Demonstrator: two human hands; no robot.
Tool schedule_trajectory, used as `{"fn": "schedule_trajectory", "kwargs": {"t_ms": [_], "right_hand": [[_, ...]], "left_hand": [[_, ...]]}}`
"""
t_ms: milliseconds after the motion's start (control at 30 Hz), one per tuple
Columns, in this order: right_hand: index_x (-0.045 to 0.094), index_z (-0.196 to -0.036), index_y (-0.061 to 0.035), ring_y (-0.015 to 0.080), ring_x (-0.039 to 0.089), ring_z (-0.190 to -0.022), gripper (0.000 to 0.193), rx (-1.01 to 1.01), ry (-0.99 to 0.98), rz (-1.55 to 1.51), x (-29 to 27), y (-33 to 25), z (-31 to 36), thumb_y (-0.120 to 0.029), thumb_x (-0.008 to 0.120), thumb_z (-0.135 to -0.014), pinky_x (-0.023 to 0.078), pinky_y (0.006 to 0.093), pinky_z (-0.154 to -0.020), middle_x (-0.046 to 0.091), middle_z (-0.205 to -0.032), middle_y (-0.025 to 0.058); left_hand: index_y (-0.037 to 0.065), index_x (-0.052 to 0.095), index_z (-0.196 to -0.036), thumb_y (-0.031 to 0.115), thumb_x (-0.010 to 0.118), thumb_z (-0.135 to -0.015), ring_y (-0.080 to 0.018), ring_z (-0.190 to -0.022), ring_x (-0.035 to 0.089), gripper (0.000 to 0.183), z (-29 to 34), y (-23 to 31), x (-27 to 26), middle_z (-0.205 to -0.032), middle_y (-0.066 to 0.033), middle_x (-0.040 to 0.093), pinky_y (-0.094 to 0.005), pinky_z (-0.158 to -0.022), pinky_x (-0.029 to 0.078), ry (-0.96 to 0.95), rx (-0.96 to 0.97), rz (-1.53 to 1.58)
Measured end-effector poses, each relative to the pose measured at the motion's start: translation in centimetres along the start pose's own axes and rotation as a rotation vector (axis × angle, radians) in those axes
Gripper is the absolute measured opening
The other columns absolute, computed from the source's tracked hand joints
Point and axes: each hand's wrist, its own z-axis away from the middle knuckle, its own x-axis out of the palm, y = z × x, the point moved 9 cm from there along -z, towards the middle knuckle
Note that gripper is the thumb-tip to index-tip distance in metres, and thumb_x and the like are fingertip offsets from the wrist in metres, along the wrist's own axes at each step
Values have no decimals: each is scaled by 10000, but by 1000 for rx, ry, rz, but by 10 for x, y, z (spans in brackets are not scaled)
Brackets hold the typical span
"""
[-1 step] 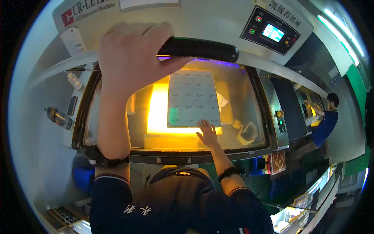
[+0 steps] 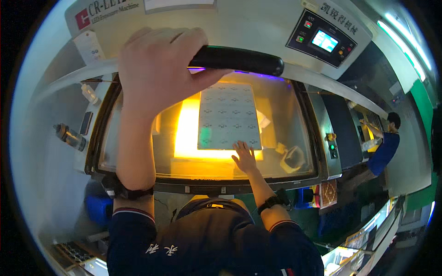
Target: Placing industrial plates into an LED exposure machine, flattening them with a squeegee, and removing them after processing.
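Note:
My left hand is raised and closed round the left end of a thick black bar handle. The handle stretches across the front of the machine's light housing, above the glass bed. Down on the bed lies a pale grey rectangular panel printed with rows of small marks. Bright yellow light glows round its left and near edges. My right hand rests with fingers spread at the panel's near right edge, fingertips on it and gripping nothing.
A dark frame borders the glass bed. Left of it are a dark bottle, a phone and a small white bottle. A control panel sits upper right; another person works at far right.

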Motion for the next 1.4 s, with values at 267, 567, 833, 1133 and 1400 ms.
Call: {"fn": "schedule_trajectory", "kwargs": {"t_ms": [267, 567, 833, 1133, 1400], "right_hand": [[192, -1552, -204, 304, 139, -1488, 693, -25, -26, 23, 0, -17, -40, -511, 428, -977, 116, 541, -1189, 144, -1620, 79], [474, -1415, -163, 405, 240, -1433, 562, -207, 69, -291, -31, 5, 149, -319, 623, -896, 193, 554, -1162, 289, -1544, 173], [619, -1261, -94, 348, 578, -1180, 436, 383, -379, -903, 125, 126, 347, -331, 604, -896, 458, 415, -994, 623, -1251, 178], [657, -1195, -89, 350, 637, -1088, 400, 632, -125, -864, 146, 248, 373, -367, 607, -911, 503, 401, -917, 667, -1154, 196], [709, -1033, -84, 326, 664, -1009, 295, 418, -394, -847, 161, 183, 363, -307, 554, -919, 511, 394, -857, 701, -1072, 152]], "left_hand": [[142, 560, -741, 421, 784, -547, -237, -672, 565, 407, 26, 25, -13, -690, -8, 565, -388, -654, 424, 12, -175, 64], [148, 516, -696, 426, 779, -521, -255, -672, 544, 421, 176, 99, -24, -729, -25, 577, -404, -631, 382, -382, -357, 165], [98, 718, -741, 479, 728, -683, -326, -718, 674, 385, 377, 213, 51, -722, -103, 693, -404, -719, 489, -1414, -438, 290], [68, 737, -923, 592, 677, -780, -318, -879, 704, 547, 485, 261, 91, -921, -169, 719, -425, -785, 546, -1864, -370, 318], [58, 740, -866, 609, 722, -705, -324, -859, 699, 574, 509, 255, 92, -868, -154, 719, -435, -775, 537, -1669, -472, 317]]}}
